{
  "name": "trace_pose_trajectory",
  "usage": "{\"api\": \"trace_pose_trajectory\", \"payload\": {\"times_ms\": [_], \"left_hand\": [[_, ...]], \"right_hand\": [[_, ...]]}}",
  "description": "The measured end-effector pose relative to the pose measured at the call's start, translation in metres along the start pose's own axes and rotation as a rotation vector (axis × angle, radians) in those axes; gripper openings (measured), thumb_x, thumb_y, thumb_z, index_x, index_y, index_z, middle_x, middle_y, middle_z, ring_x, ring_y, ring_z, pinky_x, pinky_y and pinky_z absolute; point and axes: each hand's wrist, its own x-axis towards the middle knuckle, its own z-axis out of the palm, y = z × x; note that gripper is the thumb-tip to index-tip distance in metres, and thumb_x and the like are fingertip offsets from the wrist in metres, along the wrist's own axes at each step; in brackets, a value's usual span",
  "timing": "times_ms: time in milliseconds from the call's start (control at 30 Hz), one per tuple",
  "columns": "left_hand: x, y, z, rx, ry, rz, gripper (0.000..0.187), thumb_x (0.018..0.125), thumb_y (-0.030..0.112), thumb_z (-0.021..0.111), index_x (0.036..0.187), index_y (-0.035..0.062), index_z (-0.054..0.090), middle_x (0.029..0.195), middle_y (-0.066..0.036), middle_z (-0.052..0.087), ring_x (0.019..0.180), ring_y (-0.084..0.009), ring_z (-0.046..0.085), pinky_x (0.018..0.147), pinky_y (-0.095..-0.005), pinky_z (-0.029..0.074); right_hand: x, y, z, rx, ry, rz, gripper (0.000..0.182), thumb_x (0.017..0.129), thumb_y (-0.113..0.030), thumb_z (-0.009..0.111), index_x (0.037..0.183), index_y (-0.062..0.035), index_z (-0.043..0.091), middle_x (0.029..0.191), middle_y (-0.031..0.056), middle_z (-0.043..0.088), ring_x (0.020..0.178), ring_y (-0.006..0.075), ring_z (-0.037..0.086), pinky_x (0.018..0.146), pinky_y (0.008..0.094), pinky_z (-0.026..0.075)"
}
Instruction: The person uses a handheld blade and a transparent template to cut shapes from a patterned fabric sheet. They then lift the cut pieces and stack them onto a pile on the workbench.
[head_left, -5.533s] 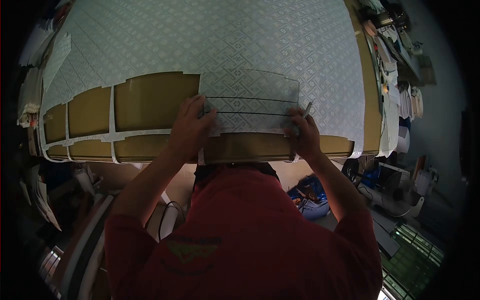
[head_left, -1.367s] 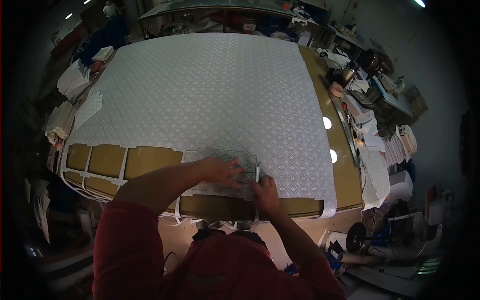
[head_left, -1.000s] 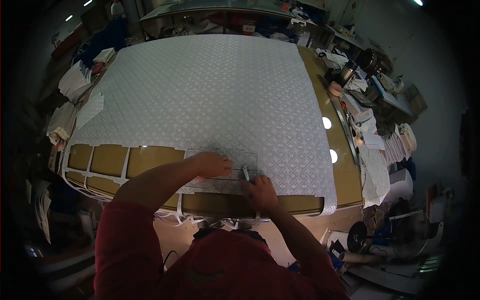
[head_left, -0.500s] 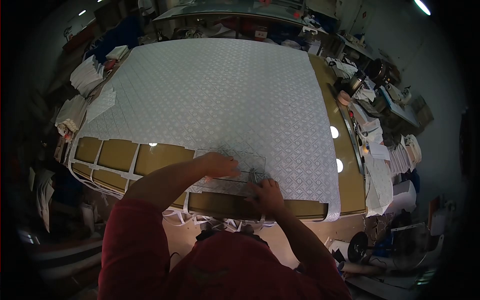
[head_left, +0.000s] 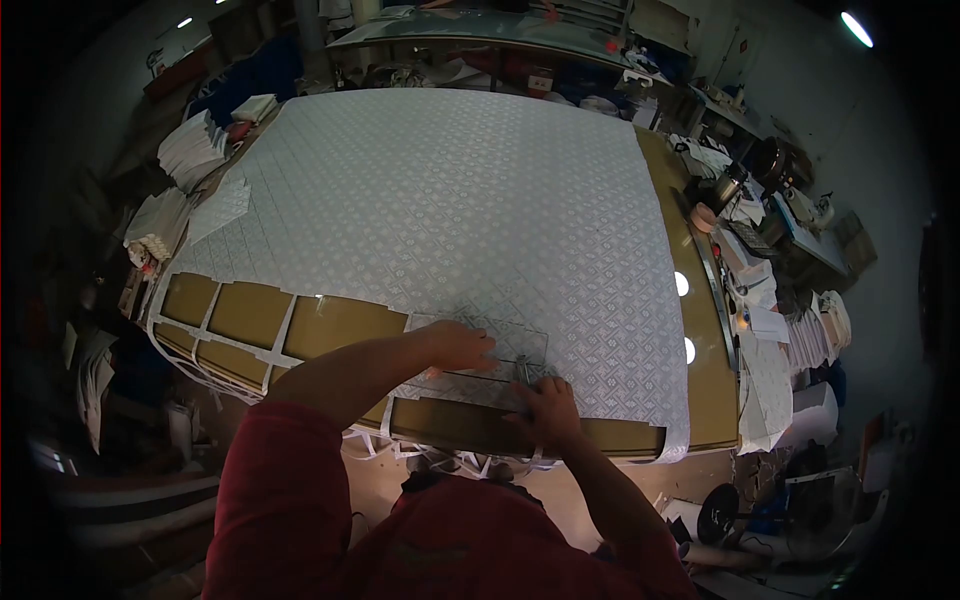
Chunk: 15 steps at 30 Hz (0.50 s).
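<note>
A pale grey patterned sheet of fabric covers most of the brown table. My left hand lies low over a clear rectangular template near the sheet's front edge, fingers stretched to the right and pressing down. My right hand is just to the right and nearer my body, its fingers closed around a small metallic tool standing at the template's right end. The lower part of that tool is hidden by the fingers. Below my hands, the cut edge of the fabric borders a rectangular gap showing the tabletop.
Narrow fabric strips form a lattice at the front left. Stacks of cut pieces line the left edge. A long metal ruler lies along the right side, near a thermos and paper stacks. A fan stands low at right.
The whole view has shifted slightly, so the table and hands appear lower and further right. Both hands keep about the same place on the fabric and template.
</note>
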Motion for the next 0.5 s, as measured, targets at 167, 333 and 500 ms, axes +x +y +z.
{"api": "trace_pose_trajectory", "payload": {"times_ms": [167, 333, 500], "left_hand": [[0.002, -0.001, 0.004, -0.034, -0.006, -0.020, 0.041, 0.100, 0.033, 0.051, 0.141, 0.0292, 0.051, 0.125, -0.017, 0.052, 0.107, -0.0375, 0.067, 0.079, -0.0472, 0.059], [0.005, 0.002, 0.000, -0.151, -0.050, -0.121, 0.042, 0.100, 0.036, 0.051, 0.141, 0.0277, 0.051, 0.124, -0.017, 0.053, 0.107, -0.0383, 0.067, 0.079, -0.0478, 0.059], [0.004, 0.002, -0.002, -0.162, -0.062, -0.125, 0.041, 0.101, 0.039, 0.050, 0.139, 0.0236, 0.051, 0.123, -0.018, 0.054, 0.106, -0.0393, 0.067, 0.079, -0.0486, 0.058]], "right_hand": [[0.000, -0.003, -0.002, 0.011, 0.014, 0.004, 0.061, 0.079, -0.048, 0.080, 0.129, -0.0169, 0.066, 0.102, 0.0136, 0.056, 0.098, 0.0348, 0.054, 0.087, 0.0473, 0.045], [0.001, -0.004, -0.005, 0.035, 0.050, -0.012, 0.060, 0.079, -0.045, 0.081, 0.128, -0.0151, 0.066, 0.102, 0.0136, 0.057, 0.097, 0.0346, 0.054, 0.086, 0.0470, 0.045], [0.001, -0.005, -0.006, 0.032, 0.050, 0.001, 0.060, 0.078, -0.044, 0.082, 0.127, -0.0145, 0.067, 0.102, 0.0135, 0.057, 0.098, 0.0346, 0.054, 0.086, 0.0465, 0.045]]}}
